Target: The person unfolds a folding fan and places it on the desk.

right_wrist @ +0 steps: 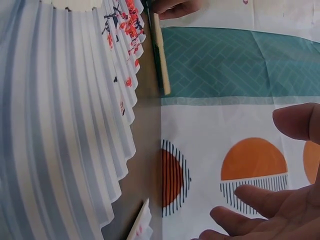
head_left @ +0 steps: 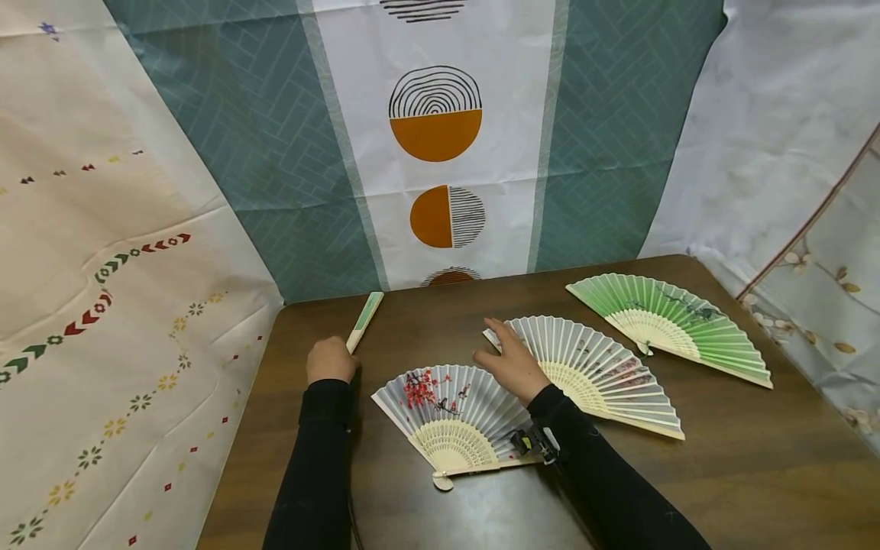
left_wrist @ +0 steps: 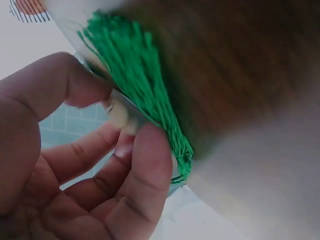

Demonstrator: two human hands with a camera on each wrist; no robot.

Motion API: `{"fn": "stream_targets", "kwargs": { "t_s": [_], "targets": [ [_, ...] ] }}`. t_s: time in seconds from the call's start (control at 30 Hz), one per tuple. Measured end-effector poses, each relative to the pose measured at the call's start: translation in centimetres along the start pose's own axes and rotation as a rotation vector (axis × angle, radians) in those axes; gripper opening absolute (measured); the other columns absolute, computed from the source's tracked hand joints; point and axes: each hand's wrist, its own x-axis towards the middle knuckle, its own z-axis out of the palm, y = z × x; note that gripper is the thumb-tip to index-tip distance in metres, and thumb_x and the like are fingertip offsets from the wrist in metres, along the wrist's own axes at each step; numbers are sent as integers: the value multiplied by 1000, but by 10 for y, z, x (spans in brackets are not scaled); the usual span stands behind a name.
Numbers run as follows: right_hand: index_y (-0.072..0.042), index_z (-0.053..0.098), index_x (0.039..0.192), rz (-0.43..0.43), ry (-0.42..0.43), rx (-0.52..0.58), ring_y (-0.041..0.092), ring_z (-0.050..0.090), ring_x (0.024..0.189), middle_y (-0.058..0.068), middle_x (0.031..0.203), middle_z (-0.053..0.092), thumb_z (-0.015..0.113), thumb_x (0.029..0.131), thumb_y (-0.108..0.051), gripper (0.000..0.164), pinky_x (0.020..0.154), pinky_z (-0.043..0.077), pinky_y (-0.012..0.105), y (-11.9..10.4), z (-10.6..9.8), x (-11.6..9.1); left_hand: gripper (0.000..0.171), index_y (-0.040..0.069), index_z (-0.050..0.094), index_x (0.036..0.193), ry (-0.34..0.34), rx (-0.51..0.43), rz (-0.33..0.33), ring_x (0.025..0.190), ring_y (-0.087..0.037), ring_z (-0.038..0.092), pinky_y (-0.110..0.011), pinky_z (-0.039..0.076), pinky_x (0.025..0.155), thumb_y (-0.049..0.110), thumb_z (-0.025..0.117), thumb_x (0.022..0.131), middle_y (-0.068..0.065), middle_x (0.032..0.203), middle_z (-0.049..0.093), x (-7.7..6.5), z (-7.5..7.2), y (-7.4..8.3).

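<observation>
At the table's left, my left hand (head_left: 331,360) grips a folded hand fan (head_left: 366,318) with green edging, its far tip pointing away from me. In the left wrist view, thumb and fingers pinch the fan's base, and a green tassel (left_wrist: 142,75) lies alongside. My right hand (head_left: 514,365) holds nothing; its fingers (right_wrist: 260,197) are spread apart. It hovers between a white fan with red blossoms (head_left: 440,393), spread in front, and a second white fan (head_left: 571,355) behind it, overlapping both in the head view.
A spread green fan (head_left: 681,309) lies at the back right of the brown wooden table (head_left: 742,458). A patterned cloth (head_left: 440,176) hangs behind the table, with a pale printed cloth (head_left: 137,305) on the left and a white one (head_left: 770,114) on the right.
</observation>
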Motion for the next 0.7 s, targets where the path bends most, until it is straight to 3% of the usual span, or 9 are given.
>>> {"fn": "stream_targets", "kwargs": {
  "t_s": [0.2,0.37,0.43,0.5,0.53,0.57,0.6,0.67,0.7],
  "targets": [
    [-6,31,179,-3,6,-4,48,9,178,24,190,15,66,109,-21,80,140,30,74,0,1,-1,19,-2,80,89,5,-4,-45,77,-46,76,-61,66,64,15,81,97,-23,85,78,4,7,-7],
    [-6,31,179,-9,-2,-5,49,8,178,25,190,16,66,109,-21,79,141,28,74,0,1,-1,18,-5,81,93,23,0,-32,74,-46,76,-60,67,62,10,77,102,-25,84,77,4,11,-12],
    [-5,30,179,-8,-6,-5,49,9,178,24,190,16,66,109,-21,79,141,29,74,0,1,-1,18,-5,82,93,78,-12,0,74,-46,75,-60,66,63,11,80,100,-25,83,78,0,11,-12],
    [-5,30,179,-10,-10,0,49,11,178,25,190,16,66,109,-21,80,140,30,74,0,1,-1,19,-6,83,98,86,-74,-6,79,-47,76,-61,66,69,13,80,101,-26,88,79,-15,-8,6],
    [-6,29,179,-10,-11,4,49,12,178,25,190,16,66,110,-22,80,139,31,74,0,0,-2,22,-2,85,101,107,-145,16,81,-43,77,-57,66,71,19,81,104,-22,89,81,-19,-10,9],
    [-6,29,179,-10,-11,6,49,12,178,25,190,15,66,110,-22,81,139,32,74,0,0,-2,22,-2,86,105,110,-203,19,82,-42,77,-56,66,73,20,81,105,-22,91,82,-31,-22,24],
    [-6,28,179,-9,-10,8,49,12,178,25,190,15,66,110,-22,80,139,32,74,0,0,-2,22,-1,86,108,113,-278,30,81,-39,78,-52,67,72,21,81,106,-21,93,83,-41,-31,37],
    [-7,27,180,-9,-10,21,50,14,177,24,190,16,65,111,-21,80,138,34,74,-1,-1,-2,24,-1,85,119,51,-485,-1,84,-33,81,-48,71,77,20,78,110,-22,102,83,-65,-57,73],
    [-8,27,180,-9,-8,26,50,15,177,24,190,17,64,111,-21,79,138,34,74,-2,-1,-2,25,-2,85,122,30,-592,2,83,-29,80,-43,72,76,20,78,110,-22,104,82,-73,-63,86]
  ]
}}
